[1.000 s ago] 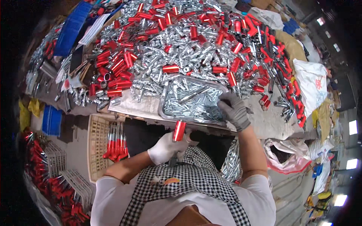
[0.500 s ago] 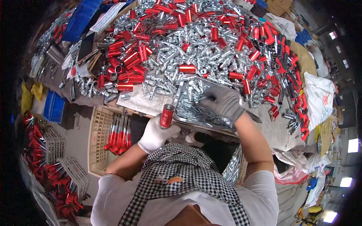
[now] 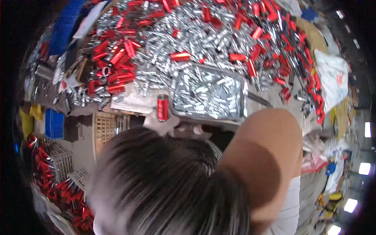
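My left hand (image 3: pixel 157 124), in a white glove, grips a short red metal tube (image 3: pixel 162 106) upright at the table's near edge. Just right of the tube, a shallow metal tray (image 3: pixel 170 98) holds a scattered layer of small silver metal pins (image 3: pixel 207 90). My right arm (image 3: pixel 270 145) is sharply bent, with the elbow up near the tray's lower right corner. The right hand itself is out of sight, and dark hair covers the lower middle of the view.
Beyond the tray lies a wide heap of silver fittings (image 3: pixel 199 37) and red tubes (image 3: pixel 125 78). Red-handled parts (image 3: pixel 309 58) line the heap's right edge. At the left below are a cream plastic crate (image 3: pixel 103 131), a blue bin (image 3: pixel 55 123) and more red-handled pieces (image 3: pixel 43 162).
My right hand has left the tray and gone out of sight as the elbow rose. Dark hair now fills the lower middle. My left hand still holds the red tube.
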A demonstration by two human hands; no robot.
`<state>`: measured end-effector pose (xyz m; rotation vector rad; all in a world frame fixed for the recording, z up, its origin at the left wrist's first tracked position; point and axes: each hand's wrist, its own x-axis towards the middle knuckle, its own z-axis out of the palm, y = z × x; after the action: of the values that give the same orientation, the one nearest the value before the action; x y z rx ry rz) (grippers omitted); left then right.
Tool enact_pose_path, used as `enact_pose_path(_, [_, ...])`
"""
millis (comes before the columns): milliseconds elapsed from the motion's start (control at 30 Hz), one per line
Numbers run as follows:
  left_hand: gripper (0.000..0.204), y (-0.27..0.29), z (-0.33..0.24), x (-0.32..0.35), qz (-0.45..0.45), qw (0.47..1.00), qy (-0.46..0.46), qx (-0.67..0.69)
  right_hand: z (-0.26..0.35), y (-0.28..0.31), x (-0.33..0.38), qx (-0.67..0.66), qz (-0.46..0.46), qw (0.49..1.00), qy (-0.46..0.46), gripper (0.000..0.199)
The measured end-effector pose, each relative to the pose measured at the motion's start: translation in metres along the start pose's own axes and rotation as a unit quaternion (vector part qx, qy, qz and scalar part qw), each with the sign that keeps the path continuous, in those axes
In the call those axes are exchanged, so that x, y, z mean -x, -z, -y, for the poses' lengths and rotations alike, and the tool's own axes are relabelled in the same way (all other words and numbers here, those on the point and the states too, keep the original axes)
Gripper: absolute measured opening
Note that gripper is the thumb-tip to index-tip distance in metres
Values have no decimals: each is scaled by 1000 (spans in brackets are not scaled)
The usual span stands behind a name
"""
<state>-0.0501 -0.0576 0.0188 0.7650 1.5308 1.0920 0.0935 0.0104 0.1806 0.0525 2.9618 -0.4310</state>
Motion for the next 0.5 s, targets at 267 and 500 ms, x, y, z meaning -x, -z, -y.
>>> enact_pose_path(267, [14, -20, 4, 7, 13, 1000, 9, 23, 19, 0, 52, 17, -76, 995, -61, 26])
enact_pose_path(500, [15, -55, -14, 15, 38, 998, -27, -47, 26, -3, 89, 70, -163, 982, -70, 29])
